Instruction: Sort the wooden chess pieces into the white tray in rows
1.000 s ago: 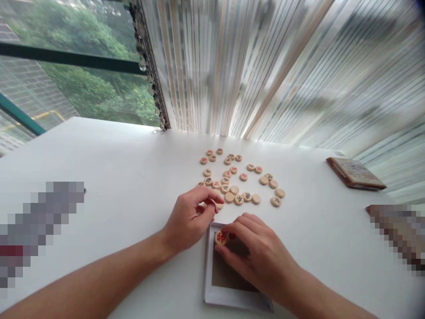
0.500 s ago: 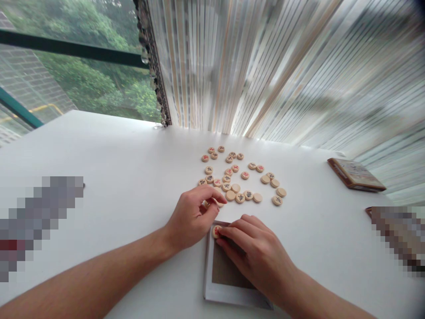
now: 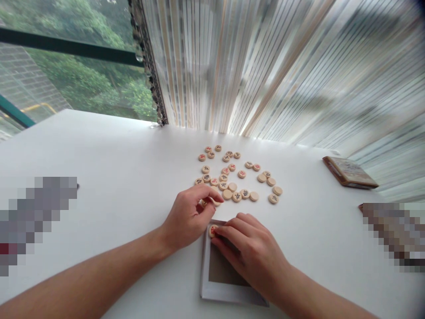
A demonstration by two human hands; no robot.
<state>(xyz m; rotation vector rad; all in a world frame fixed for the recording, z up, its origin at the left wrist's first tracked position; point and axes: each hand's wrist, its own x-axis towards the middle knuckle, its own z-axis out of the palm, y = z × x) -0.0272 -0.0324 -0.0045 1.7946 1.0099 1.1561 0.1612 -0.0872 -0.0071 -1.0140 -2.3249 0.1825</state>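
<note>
Between the thumb and fingers of my right hand [image 3: 250,241] is a round wooden Chinese chess piece [image 3: 213,231] with a red character, at the far left corner of a shallow box [image 3: 206,283]. The box has pale walls and a brown bottom, and my hand hides its right part. My left hand [image 3: 194,212] hovers at the near edge of the scattered pieces, thumb and index finger curved but apart. Two pieces lie partly hidden behind its fingers. Several others, such as a black-marked piece [image 3: 237,196] and a blank-side-up piece [image 3: 254,196], lie beyond both hands.
A white table [image 3: 133,168] holds everything. At the right lies a flat brown-edged box [image 3: 350,172], with a blurred-out object [image 3: 395,235] nearer to me. Another blurred-out object [image 3: 29,221] is at the left. String curtains [image 3: 232,66] and a window [image 3: 83,66] border the far side.
The view has shifted slightly, so everything sits a little further left. Both hands keep nearly the same pose; the red-marked piece stays in my right fingers at the box corner.
</note>
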